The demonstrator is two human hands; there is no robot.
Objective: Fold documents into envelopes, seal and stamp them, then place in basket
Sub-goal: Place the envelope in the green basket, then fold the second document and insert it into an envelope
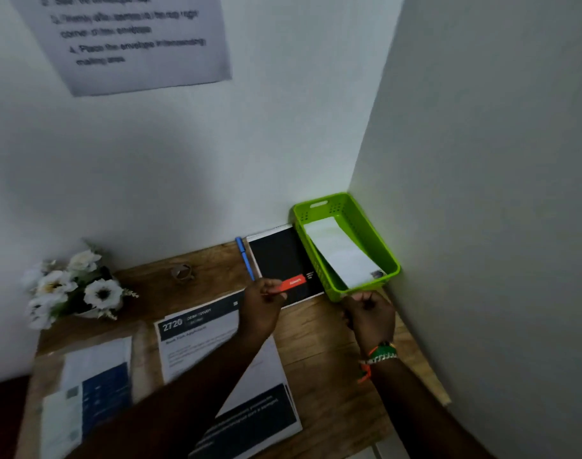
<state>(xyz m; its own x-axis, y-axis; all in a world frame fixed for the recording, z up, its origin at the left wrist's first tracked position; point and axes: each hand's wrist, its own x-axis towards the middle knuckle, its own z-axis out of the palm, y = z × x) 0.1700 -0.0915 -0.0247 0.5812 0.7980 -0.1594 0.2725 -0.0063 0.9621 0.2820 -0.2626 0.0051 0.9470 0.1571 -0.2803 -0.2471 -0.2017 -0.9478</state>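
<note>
Pinching a small red object [291, 283] over a black notebook [279, 260], the left hand [263, 299] hovers above the wooden counter [319, 332]. The right hand [369, 314], fingers loosely curled and holding nothing visible, sits just before the green basket [387, 256], where a white envelope [341, 251] lies. Printed documents [200, 342] lie on the counter nearby.

Both bare forearms reach forward from the lower edge of view. The left hand [261, 301] has its fingers curled, pinching a small flat red item. The right hand [369, 314] (beaded band at the wrist) shows its back, fingers bent loosely.
</note>
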